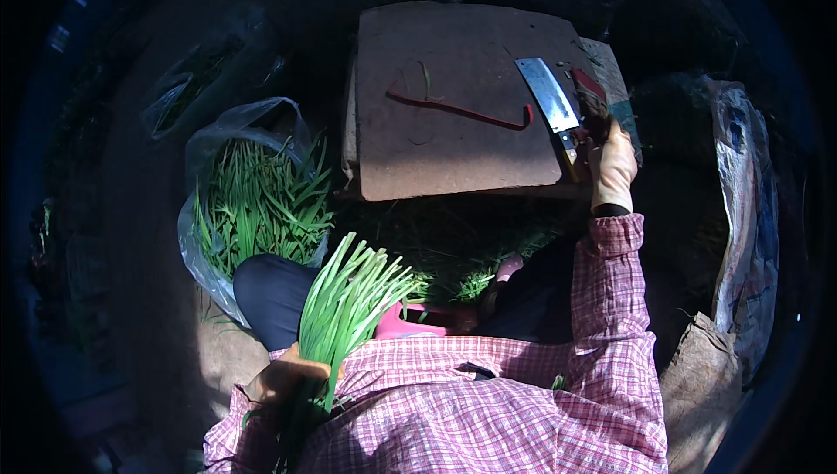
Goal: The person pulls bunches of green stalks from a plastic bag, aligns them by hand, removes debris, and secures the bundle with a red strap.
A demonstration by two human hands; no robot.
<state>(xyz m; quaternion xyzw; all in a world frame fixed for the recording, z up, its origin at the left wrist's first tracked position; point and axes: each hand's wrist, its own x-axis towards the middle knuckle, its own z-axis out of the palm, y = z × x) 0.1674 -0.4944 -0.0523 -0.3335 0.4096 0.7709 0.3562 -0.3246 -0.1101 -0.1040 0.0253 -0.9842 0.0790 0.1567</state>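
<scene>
A thick bundle of long green leafy stalks (353, 304), pale at the cut ends, is gripped in my left hand (294, 372) near my lap. My right hand (613, 163) reaches to the right edge of a brown board (451, 153). Its fingers are on a dark reddish bunch of strips (592, 104); how firmly they hold it cannot be told. Beside that hand lies a cleaver (549, 94) with a wide steel blade and a yellowish handle. A red strip (458, 109) lies bent across the board, with a thin green leaf by it.
A clear plastic bag (196, 212) full of green stalks (255, 199) stands left of the board. Part of a pink plastic stool (399, 323) shows between my legs. A white woven sack (735, 212) stands at the right, near brown sacking (703, 382). Green scraps (474, 284) litter the shaded ground.
</scene>
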